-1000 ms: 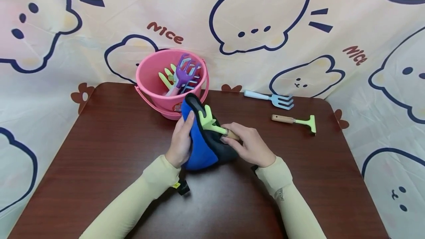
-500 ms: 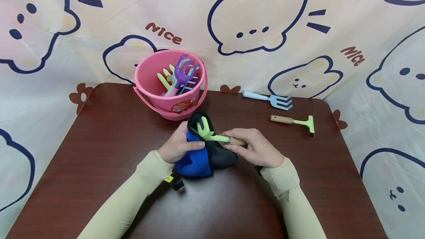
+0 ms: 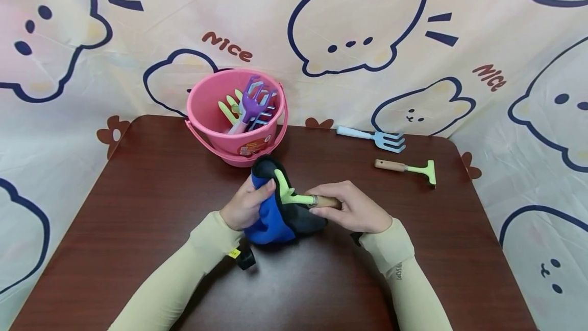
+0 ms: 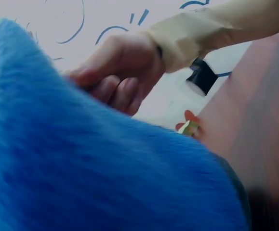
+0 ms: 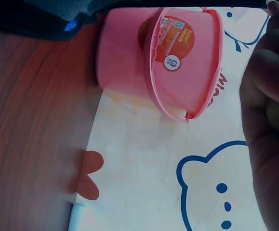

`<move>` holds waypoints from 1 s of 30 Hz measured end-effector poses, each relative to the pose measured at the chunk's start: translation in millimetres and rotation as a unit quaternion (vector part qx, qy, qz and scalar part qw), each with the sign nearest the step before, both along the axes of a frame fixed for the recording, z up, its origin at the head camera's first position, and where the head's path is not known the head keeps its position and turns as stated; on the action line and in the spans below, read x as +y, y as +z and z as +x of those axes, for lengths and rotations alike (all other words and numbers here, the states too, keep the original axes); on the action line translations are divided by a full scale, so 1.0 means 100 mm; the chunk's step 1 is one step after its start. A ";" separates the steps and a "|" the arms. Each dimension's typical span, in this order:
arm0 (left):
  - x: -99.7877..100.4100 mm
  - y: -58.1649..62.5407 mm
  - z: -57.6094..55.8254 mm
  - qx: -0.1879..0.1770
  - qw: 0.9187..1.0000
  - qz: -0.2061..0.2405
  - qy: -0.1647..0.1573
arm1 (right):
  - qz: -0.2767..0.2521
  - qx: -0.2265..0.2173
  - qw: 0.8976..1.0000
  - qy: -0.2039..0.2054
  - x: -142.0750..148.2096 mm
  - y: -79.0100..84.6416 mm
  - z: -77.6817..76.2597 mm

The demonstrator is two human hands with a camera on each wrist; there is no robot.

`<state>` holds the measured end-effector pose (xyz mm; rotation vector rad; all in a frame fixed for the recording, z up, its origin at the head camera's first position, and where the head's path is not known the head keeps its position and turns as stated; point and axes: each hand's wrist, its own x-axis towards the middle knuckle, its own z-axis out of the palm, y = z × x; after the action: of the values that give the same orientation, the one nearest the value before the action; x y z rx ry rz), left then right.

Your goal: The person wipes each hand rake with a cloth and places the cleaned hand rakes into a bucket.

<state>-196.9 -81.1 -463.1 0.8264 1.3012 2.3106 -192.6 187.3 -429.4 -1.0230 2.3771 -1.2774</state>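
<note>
A: What sits at the middle of the table?

B: A small green hand rake with a wooden handle. Its green head lies against a blue and black cloth, just in front of the pink bucket, and its handle points to the person's right.

A: Who holds it?

B: The right hand grips the wooden handle, fingers curled round it with the thumb on top. In the right wrist view those fingers are a dark blur at the edge, so the grip reads only from the head view.

A: And the other hand?

B: The left hand holds the cloth, fingers wrapped over its blue side and pressing it up to the rake's head. The left wrist view is filled with the blue pile of the cloth, with the right hand beyond it.

A: What is in the bucket?

B: Several toy garden tools stand in it: a purple rake uppermost, with light green prongs beside it. The bucket bears a round orange label on its wall.

A: Anything else on the dark wooden table?

B: Well apart to the right, near the far edge, lie a pale blue hand fork and, just in front of it, a green hoe with a wooden handle. A cartoon-printed backdrop hangs behind it all.
</note>
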 end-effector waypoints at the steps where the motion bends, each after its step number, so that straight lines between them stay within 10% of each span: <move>1: 0.02 0.02 0.02 -0.010 1.000 0.008 0.011 | -0.003 0.000 1.000 -0.002 0.01 0.00 0.00; 5: 0.14 0.12 0.09 -0.089 0.993 -0.004 0.082 | -0.005 0.007 1.000 -0.015 0.03 0.02 -0.01; 10: 0.22 0.20 0.10 -0.222 0.961 -0.028 0.163 | 0.010 0.003 1.000 -0.020 0.06 0.03 -0.04; 14: 0.12 0.21 0.00 -0.260 0.943 -0.020 0.205 | 0.022 0.005 1.000 -0.014 0.08 0.04 -0.02; 17: 0.00 0.22 -0.05 -0.214 0.957 -0.023 0.196 | 0.034 0.035 0.999 -0.018 0.10 0.05 0.00; 21: -0.09 0.21 -0.07 -0.017 0.974 -0.136 0.179 | 0.056 0.085 0.994 -0.040 0.13 0.08 0.01; 24: -0.12 0.22 -0.08 0.188 0.926 -0.273 0.183 | 0.075 0.100 0.991 -0.047 0.14 0.11 0.02; 28: -0.12 0.29 -0.07 0.429 0.806 -0.373 0.166 | 0.095 0.083 0.992 -0.026 0.13 0.11 0.04; 30: -0.09 0.32 -0.04 0.510 0.760 -0.375 0.146 | 0.096 0.069 0.993 -0.007 0.13 0.10 0.05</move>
<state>-201.2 -90.1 -430.7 1.7037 2.6737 1.1017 -187.8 200.4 -419.0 -1.0668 2.5550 -0.9874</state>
